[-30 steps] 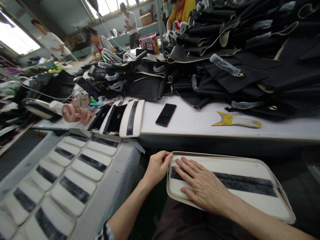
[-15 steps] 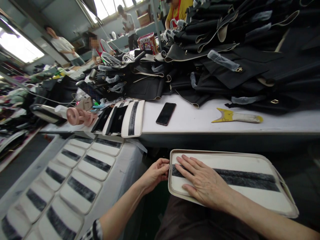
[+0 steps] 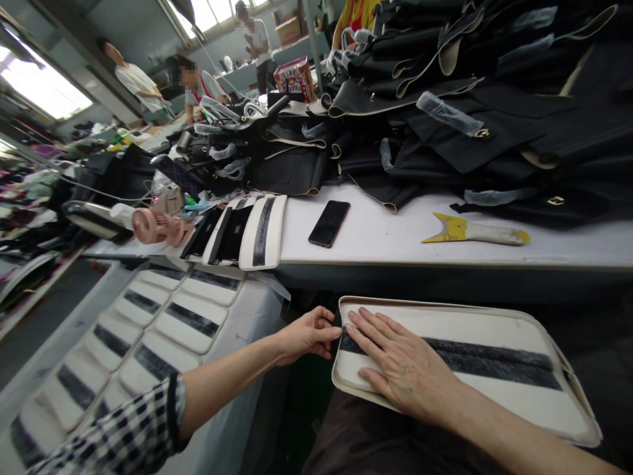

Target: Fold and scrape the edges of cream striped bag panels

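A cream panel (image 3: 494,330) with a dark stripe down its middle rests on my lap. My right hand (image 3: 400,366) lies flat on its left end, fingers stretched out and pressing down. My left hand (image 3: 306,335) is at the panel's left edge, its fingertips pinched together against the rim; what they grip is too small to make out. My left sleeve (image 3: 113,435) is black-and-white check.
Several matching striped panels (image 3: 192,316) lie in rows on a low table to the left. On the white workbench (image 3: 395,237) are a phone (image 3: 329,223), a yellow scraper (image 3: 475,231), a pink fan (image 3: 153,226) and heaps of black leather pieces (image 3: 445,112). People work at the back.
My left hand has slid down the panel's left edge and my left arm has stretched out further. My right hand stays flat on the panel.
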`<control>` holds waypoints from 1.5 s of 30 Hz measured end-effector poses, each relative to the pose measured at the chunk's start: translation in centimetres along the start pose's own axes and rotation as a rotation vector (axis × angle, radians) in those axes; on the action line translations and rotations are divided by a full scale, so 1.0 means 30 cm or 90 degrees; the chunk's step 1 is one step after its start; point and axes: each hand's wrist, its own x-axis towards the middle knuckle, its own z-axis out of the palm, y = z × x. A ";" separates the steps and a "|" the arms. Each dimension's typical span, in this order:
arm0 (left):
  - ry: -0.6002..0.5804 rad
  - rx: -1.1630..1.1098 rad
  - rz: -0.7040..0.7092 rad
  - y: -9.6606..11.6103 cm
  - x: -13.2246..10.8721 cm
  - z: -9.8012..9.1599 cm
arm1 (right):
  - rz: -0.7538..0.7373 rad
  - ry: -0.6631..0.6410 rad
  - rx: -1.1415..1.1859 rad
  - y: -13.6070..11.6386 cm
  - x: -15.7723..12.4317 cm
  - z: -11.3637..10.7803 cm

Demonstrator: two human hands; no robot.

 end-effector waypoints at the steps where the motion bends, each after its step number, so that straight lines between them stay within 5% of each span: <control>1: 0.000 0.012 -0.006 0.005 0.002 0.000 | 0.001 -0.002 -0.002 0.000 0.001 -0.002; 10: 0.065 0.086 0.050 -0.022 -0.009 0.042 | -0.001 0.010 -0.021 0.006 0.006 0.011; 18: 0.133 -0.039 0.292 -0.153 0.041 0.091 | -0.001 -0.005 -0.009 0.015 0.011 0.016; 24: 0.117 -0.170 0.289 -0.160 0.076 0.152 | -0.017 -0.042 0.022 0.022 0.011 -0.002; 30: 0.075 -0.179 0.273 -0.148 0.067 0.141 | -0.005 -0.097 0.070 0.026 0.012 -0.041; 39: 0.073 0.036 0.330 -0.133 0.052 0.121 | 0.035 -0.033 0.310 0.046 -0.012 -0.071; 43: 0.167 0.431 0.468 -0.079 0.042 0.082 | 0.126 0.070 0.537 0.068 -0.028 -0.088; 45: 0.152 0.662 0.567 -0.027 0.032 0.076 | 0.197 0.141 0.685 0.080 -0.032 -0.086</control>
